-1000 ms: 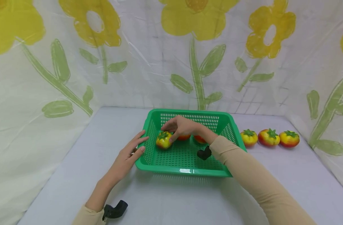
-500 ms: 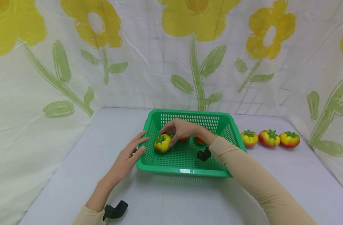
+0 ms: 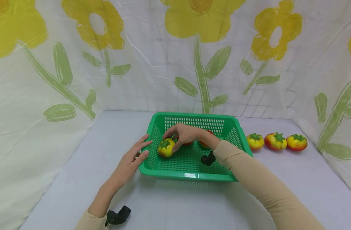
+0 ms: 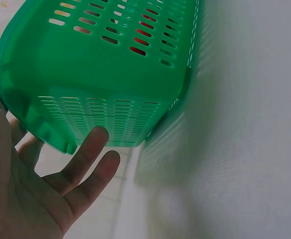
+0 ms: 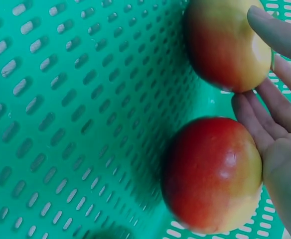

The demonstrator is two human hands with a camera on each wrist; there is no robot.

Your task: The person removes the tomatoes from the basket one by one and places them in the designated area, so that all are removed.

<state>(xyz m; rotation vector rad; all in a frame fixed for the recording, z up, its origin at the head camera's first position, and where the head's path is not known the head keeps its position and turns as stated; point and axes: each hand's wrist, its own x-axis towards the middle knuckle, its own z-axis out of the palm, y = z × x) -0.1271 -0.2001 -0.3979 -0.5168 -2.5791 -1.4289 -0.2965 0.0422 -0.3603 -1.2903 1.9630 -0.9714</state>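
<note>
My right hand (image 3: 185, 133) reaches down into the green plastic basket (image 3: 192, 175) and holds a yellow-and-red fruit with a green leafy cap (image 3: 166, 148) between thumb and fingers at the basket's left side. In the right wrist view, the thumb lies on that fruit (image 5: 225, 45) and the fingers reach along its other side; a second, redder fruit (image 5: 213, 174) sits close to the palm. My left hand (image 3: 131, 161) touches the basket's left rim with fairly straight fingers. Seen from the left wrist, two of this hand's fingers (image 4: 90, 149) stretch out beside the basket wall (image 4: 95, 74).
Two more red fruits lie in the basket, partly hidden behind the right hand, one being the right-hand red fruit (image 3: 204, 143). Three yellow-and-red fruits (image 3: 275, 141) stand in a row right of the basket on the pale table (image 3: 175, 204). A flower-printed cloth (image 3: 152, 64) hangs behind.
The right hand has moved the held fruit slightly left and toward the front of the basket. The left hand and the row of fruits have stayed in place.
</note>
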